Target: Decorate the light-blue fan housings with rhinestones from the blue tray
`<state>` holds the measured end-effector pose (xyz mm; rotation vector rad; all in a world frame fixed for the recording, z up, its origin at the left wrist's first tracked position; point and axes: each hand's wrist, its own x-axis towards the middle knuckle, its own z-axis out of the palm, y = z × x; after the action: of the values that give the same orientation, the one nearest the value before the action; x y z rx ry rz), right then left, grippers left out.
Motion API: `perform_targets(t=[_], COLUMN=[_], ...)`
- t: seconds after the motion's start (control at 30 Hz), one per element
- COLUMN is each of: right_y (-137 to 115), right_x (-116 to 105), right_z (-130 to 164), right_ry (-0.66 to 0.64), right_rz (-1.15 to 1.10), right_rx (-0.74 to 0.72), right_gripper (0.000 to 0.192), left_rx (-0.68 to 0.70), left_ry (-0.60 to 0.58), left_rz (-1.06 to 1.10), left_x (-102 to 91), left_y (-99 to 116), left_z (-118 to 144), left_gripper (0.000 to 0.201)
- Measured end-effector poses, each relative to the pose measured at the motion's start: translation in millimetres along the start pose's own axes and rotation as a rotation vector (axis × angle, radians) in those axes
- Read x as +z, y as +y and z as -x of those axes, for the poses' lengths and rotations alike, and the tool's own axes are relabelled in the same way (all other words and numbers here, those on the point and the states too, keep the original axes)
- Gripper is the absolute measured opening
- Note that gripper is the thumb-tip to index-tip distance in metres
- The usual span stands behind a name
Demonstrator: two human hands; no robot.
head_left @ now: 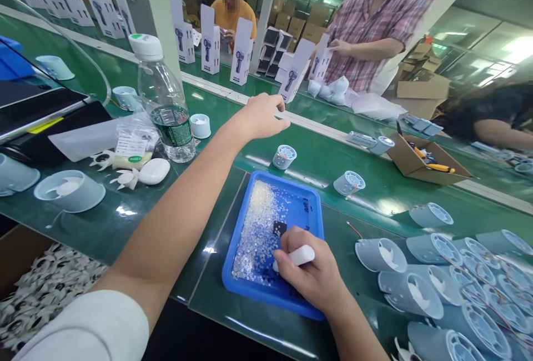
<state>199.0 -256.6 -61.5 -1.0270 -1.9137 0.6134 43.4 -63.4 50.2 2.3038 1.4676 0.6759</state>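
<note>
My right hand [310,272] is closed around a short white stick-shaped tool [303,255] with a rounded end. Its lower tip is hidden by the fingers, low over a blue tray [320,211]. Many tiny clear rings [256,233] are spread across the tray's left side, and a small black square piece [279,228] lies near my knuckles. My left hand [266,116] reaches out over the green surface, fingers apart and nothing seen in them. Just beyond it stands a white printed box [293,75]. A light blue cylindrical housing [285,156] sits nearer me, below that hand.
Several fan housings [420,294] crowd the right side. A water bottle [166,105] stands left of my arm, near loose white fan blades [126,179]. An open carton [428,164] holds tools. Across the line, one person [370,33] handles boxes; another person [239,11] is behind.
</note>
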Motion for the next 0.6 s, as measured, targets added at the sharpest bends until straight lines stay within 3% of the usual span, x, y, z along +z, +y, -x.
perform_targets(t=[0.3, 0.43, 0.6], right_y=[-4.5, -4.4, -3.5], right_x=[-1.4, -0.4, 0.1], right_z=[-3.3, -4.1, -3.4], right_ry=[0.179, 0.173, 0.118], right_rz=[-0.065, -0.082, -0.048], right_rx=[-0.006, -0.002, 0.037], right_gripper=[0.025, 0.025, 0.025], left_rx=[-0.013, -0.03, -0.019], left_ry=[0.018, 0.004, 0.008], left_rz=[0.022, 0.065, 0.12], left_x=[-7.4, -7.0, -6.0], left_y=[4.0, 1.7, -0.1], left_z=[1.9, 1.9, 1.9], left_gripper=[0.03, 0.016, 0.015])
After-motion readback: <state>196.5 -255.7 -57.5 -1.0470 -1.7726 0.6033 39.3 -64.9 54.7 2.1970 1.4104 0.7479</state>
